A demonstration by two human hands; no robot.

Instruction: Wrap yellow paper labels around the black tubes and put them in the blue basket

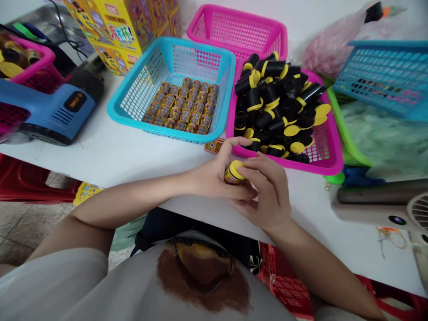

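Between my two hands is a small canister [233, 173] with a yellow cap and a printed, colourful wrap. My left hand [222, 171] is closed round its side, with the index finger stretched toward the pink basket. The fingers of my right hand [267, 187] press on the yellow cap from the right. Just behind them stands a pink basket [329, 166] heaped with black canisters [267, 96] that have yellow lids. To its left, a blue basket [115, 109] holds rows of small wrapped canisters [183, 107]. A small printed piece [213, 146] lies between the baskets, near my left hand.
A blue heat gun [63, 109] lies at the left, before another pink basket [45, 67]. Yellow printed boxes [122, 31] are stacked behind. At the right are a green basket [347, 129] with plastic bags, a tilted blue basket [384, 76] and a grey device [381, 207].
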